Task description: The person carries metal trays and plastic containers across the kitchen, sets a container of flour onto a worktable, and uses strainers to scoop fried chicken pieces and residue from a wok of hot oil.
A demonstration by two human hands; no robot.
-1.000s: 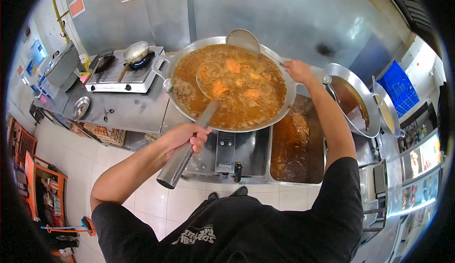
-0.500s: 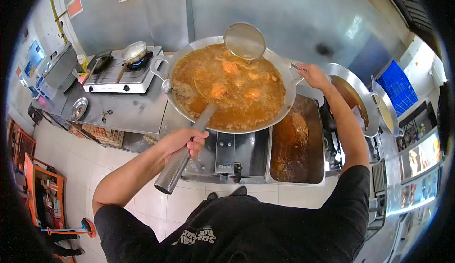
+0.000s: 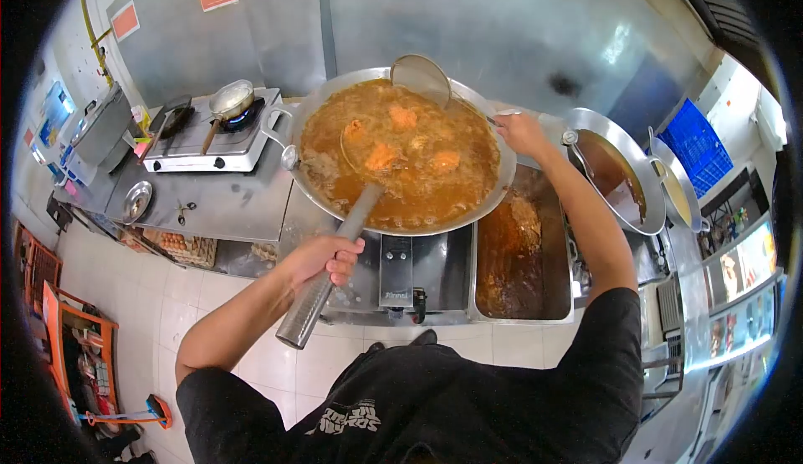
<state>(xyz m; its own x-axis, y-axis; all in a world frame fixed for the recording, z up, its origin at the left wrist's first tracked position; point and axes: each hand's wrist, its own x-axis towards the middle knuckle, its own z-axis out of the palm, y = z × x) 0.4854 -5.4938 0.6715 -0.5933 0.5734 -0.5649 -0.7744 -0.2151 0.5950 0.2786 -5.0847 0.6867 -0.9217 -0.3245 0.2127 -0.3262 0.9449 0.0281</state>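
A large wok [image 3: 418, 231] holds bubbling brown oil with several orange-brown fried pieces [image 3: 382, 158] in it. My left hand [image 3: 322, 261] is wrapped round the thick metal handle [image 3: 360, 215] of a big strainer. That strainer's head lies mostly hidden in the oil, with part of its curved rim showing at the left. My right hand [image 3: 524, 135] grips the thin handle of a fine-mesh skimmer [image 3: 421, 79] near the wok's right edge. The skimmer's round mesh is tilted over the wok's far rim, apart from the fried pieces.
A deep metal tray [image 3: 523, 297] with brown liquid and crumbs stands right of the burner. Beyond it is another wok [image 3: 613, 217] of brown liquid with a ladle. At left, a small pot [image 3: 232, 98] sits over a blue flame on a white stove [image 3: 209, 158].
My right hand has moved left, and the skimmer's mesh has shifted left and tilted. One fried piece shows more plainly at the left of the oil. My left hand keeps its grip.
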